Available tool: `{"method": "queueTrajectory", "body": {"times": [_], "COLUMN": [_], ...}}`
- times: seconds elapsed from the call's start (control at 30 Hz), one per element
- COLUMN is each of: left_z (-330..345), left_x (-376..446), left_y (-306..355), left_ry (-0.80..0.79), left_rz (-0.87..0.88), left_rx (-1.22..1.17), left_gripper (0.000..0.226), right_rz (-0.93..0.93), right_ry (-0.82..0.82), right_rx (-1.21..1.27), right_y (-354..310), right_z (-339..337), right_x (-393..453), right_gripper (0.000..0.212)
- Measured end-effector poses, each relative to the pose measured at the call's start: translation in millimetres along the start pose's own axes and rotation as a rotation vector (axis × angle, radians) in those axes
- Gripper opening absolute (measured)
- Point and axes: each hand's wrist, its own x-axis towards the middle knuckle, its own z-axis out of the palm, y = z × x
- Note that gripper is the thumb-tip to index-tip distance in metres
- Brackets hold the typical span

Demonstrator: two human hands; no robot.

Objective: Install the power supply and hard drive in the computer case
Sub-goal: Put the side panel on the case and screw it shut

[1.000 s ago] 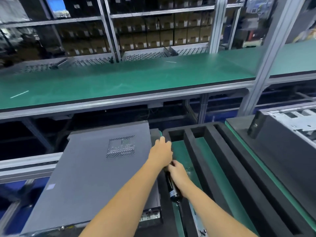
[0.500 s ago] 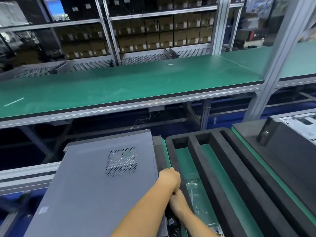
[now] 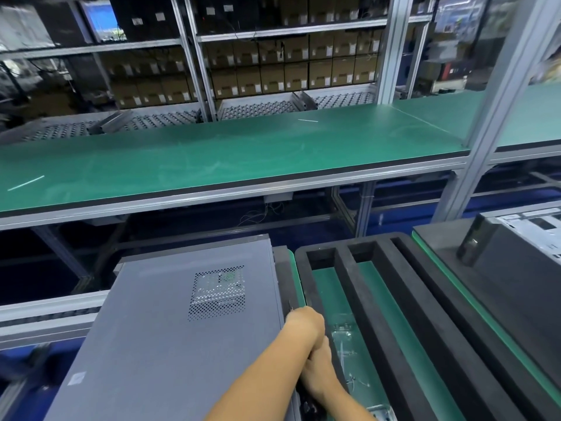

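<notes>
The grey sheet-metal computer case (image 3: 170, 338), closed by a flat side panel with a perforated vent patch (image 3: 218, 293), lies on its side at the lower left, its long axis running from the person away toward the green-topped workbench (image 3: 230, 159). Its right long edge is the line the coming move seems to turn on: both hands sit right at that edge, about halfway along it.

The left hand (image 3: 305, 325) reaches across from the left with its knuckles up and its fingers curled down over the case's edge; what they grip is hidden beneath the hand. The right hand (image 3: 318, 372) lies just behind and below it, touching it, curled round a dark tool handle (image 3: 306, 404) that shows only at the bottom of the view. The left hand is the one nearer the far end of the case.

Just right of the hands stands a black foam tray with green-floored channels (image 3: 361, 299), one channel holding clear plastic bags (image 3: 344, 335). Beyond it, at the right edge, rests a second, open metal chassis (image 3: 534, 226). Neither power supply nor hard drive is visible, so the installation appears to lie under the closed panel.
</notes>
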Motion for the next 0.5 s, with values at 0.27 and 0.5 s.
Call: {"method": "queueTrajectory", "body": {"times": [0.27,0.5], "left_z": [2.7,-9.8], "left_x": [-3.5,-32.3], "left_y": [2.2,14.3], "left_ry": [0.094,0.241], "left_rz": [0.028,0.125], "left_rx": [0.073,-0.041], "left_gripper": [0.027,0.015], "right_rz": [0.106,-0.031], "right_ry": [0.058,0.021], "right_rx": [0.054,-0.052], "right_y": [-2.8,6.1], "right_z": [-1.4,-13.5], "right_x": [-0.2,-4.3], "right_gripper": [0.037,0.010]}}
